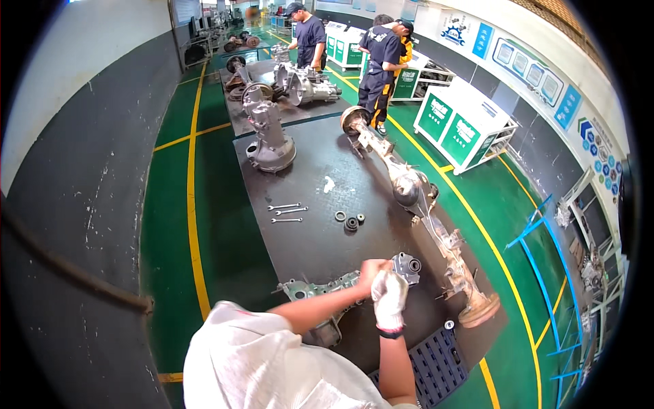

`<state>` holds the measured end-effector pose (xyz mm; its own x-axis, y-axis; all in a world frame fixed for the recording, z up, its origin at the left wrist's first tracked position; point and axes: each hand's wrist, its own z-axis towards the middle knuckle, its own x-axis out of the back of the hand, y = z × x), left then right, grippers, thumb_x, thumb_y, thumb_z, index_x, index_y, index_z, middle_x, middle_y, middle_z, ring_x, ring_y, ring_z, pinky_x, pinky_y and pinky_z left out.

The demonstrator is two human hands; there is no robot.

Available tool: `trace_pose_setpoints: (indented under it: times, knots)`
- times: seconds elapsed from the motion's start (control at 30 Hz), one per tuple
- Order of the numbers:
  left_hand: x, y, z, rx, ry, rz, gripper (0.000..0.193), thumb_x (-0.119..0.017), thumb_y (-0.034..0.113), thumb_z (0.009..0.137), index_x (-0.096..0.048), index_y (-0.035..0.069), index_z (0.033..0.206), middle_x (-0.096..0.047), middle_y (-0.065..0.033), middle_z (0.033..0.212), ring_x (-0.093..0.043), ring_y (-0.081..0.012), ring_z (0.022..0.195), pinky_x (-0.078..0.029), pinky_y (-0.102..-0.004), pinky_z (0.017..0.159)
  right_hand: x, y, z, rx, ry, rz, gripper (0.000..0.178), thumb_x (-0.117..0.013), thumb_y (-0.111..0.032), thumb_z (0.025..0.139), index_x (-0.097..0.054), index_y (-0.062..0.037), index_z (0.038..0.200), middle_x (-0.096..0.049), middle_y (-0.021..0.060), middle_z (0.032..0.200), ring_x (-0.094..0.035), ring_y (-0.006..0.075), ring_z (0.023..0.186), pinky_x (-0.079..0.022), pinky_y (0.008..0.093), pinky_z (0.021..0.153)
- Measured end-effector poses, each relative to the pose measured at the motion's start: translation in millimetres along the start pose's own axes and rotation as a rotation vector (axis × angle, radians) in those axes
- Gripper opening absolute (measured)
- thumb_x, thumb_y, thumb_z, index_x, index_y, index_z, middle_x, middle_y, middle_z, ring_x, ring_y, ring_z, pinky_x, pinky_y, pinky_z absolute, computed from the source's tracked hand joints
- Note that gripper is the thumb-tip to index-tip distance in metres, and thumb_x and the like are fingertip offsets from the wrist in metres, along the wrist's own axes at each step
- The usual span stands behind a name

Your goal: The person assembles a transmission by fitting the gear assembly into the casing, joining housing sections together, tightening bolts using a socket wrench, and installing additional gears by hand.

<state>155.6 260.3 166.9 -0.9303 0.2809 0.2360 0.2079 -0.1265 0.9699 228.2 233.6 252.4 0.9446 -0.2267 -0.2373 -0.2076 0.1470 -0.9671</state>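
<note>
My left hand (372, 273), bare, is closed and meets the top of my right hand (389, 300), which wears a white work glove. The gloved fingers look curled, and what either hand holds between them is hidden. Just beyond my hands sits a grey metal housing (407, 266) with a round opening. A long cast-metal casing half (325, 289) with holes along its flange lies under and beside my left forearm, which covers part of it. Around my right wrist is a dark band (391, 333).
Several wrenches (289, 210) and bearing rings (351, 223) lie on the dark table (320, 167). An axle assembly (409, 187) runs along its right side. A gearbox (268, 136) stands at the far left. A slotted tool tray (436, 368) is near my right arm. People (383, 65) stand farther off.
</note>
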Motion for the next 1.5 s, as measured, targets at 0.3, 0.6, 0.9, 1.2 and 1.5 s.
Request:
trace_pose_setpoints:
  times: [0.3,0.6,0.9,1.2,1.5]
  knots:
    - [15.0,9.7,13.5,0.057,0.133,0.131,0.040,-0.065,0.035,0.096,-0.069,0.004,0.071,-0.068,-0.0111,0.066,-0.060,-0.0176,0.058,-0.051,-0.0405,0.059,-0.2,0.0,6.0,0.184,-0.204,0.195,0.044,-0.052,-0.038,0.100,-0.051,-0.0123,0.064,-0.044,-0.0011,0.052,-0.038,0.0095,0.039,-0.025,0.0249,0.038]
    - [24.1,-9.5,4.9,0.124,-0.218,0.156,0.033,-0.069,0.030,0.094,-0.073,0.005,0.074,-0.066,-0.0098,0.064,-0.064,-0.0136,0.063,-0.052,-0.0358,0.062,19.6,-7.2,3.9,0.118,-0.010,0.514,0.037,-0.051,-0.028,0.100,-0.056,-0.0088,0.069,-0.052,0.0021,0.056,-0.045,0.0102,0.044,-0.039,0.0248,0.042]
    - [2.1,3.5,-29.4,0.071,-0.245,0.005,0.026,-0.075,0.028,0.088,-0.076,0.002,0.084,-0.072,-0.0111,0.075,-0.068,-0.0135,0.074,-0.052,-0.0357,0.071,34.7,0.2,-4.7,-0.005,0.027,0.418,0.042,-0.051,-0.036,0.099,-0.050,-0.0108,0.066,-0.046,-0.0003,0.055,-0.041,0.0109,0.044,-0.031,0.0259,0.041]
    - [-37.7,2.9,-18.9,-0.368,-0.177,0.023,0.032,-0.071,0.023,0.089,-0.067,0.002,0.112,-0.071,-0.0199,0.104,-0.068,-0.0224,0.096,-0.054,-0.0398,0.088,30.9,-11.9,16.0,-0.032,-0.070,0.339,0.041,-0.048,-0.033,0.100,-0.051,-0.0094,0.067,-0.046,-0.0006,0.054,-0.040,0.0087,0.043,-0.027,0.0248,0.041]
    - [-16.3,0.2,39.8,-0.285,0.040,-0.030,0.031,-0.069,0.033,0.094,-0.072,0.003,0.087,-0.067,-0.0173,0.076,-0.062,-0.0224,0.069,-0.050,-0.0420,0.068,25.1,16.8,0.6,0.092,0.092,0.232,0.039,-0.054,-0.034,0.096,-0.049,-0.0096,0.067,-0.048,-0.0010,0.059,-0.043,0.0101,0.047,-0.030,0.0265,0.043]
